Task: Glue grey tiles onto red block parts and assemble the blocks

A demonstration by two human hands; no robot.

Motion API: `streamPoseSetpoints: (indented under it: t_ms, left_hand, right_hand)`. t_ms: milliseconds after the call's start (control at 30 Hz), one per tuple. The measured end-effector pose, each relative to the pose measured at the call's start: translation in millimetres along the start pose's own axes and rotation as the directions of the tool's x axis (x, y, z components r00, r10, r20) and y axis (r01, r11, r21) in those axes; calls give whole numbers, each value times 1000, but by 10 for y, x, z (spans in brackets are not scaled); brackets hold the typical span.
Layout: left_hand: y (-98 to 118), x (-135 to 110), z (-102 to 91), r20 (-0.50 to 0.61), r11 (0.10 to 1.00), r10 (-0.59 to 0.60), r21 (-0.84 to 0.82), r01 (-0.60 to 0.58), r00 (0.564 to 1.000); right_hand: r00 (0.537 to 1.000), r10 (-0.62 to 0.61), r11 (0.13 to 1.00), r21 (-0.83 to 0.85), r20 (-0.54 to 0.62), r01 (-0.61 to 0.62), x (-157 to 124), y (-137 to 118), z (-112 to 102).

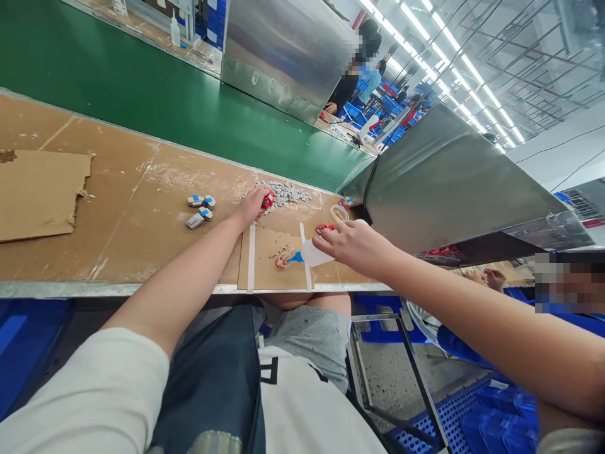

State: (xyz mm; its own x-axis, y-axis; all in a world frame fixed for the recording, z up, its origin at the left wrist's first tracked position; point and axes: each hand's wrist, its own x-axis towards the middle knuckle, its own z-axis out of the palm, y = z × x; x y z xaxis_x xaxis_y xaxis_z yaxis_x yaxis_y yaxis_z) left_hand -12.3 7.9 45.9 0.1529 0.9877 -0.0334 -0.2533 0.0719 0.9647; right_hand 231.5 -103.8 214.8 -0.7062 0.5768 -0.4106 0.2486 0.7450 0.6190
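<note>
My left hand (253, 205) is closed around a small red part (268, 200), at the near edge of a pile of small flat grey pieces (289, 193). In my right hand (354, 247) is a white squeeze bottle (316, 253), tilted so that its blue nozzle (295, 256) points left. The nozzle tip is beside a reddish-orange blob (282, 260) on a cardboard sheet (265, 277) with white tape strips. Several small red parts (325, 228) lie just beyond my right hand. How my left fingers sit on the red part is partly hidden.
Several grey-and-blue blocks (200, 210) lie to the left, with torn cardboard (38, 195) farther out. A white ring (339, 213) rests near the metal panel (463, 183) on the right. Behind the worktop runs a green belt (155, 113). Other people sit farther off.
</note>
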Motion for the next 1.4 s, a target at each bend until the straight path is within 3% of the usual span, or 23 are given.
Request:
streamPoseSetpoints:
  t_ms: [867,1033,1167,1300,1400]
  left_hand:
    - [27,-34,35,-11,1000,0,10,0,1000]
    - [25,-37,31,-6,1000,7,7,-7,1000]
    - [29,-40,22,-11,1000,-2,7,2,1000]
    - [65,-63,35,-14,1000,-17,-3,17,1000]
    - [104,-88,57,-20,1000,-29,-6,29,999]
  right_hand:
    - [999,32,997,66,8,-33,-11,34,64]
    - [998,66,992,110,-20,-63,-78,5,186]
    - [990,133,973,197,-48,-121,-183,-97,447]
    - [942,332,854,437,-41,-282,-326,-414,867]
    - [828,560,580,715,-1,-391,-396,-760,1184]
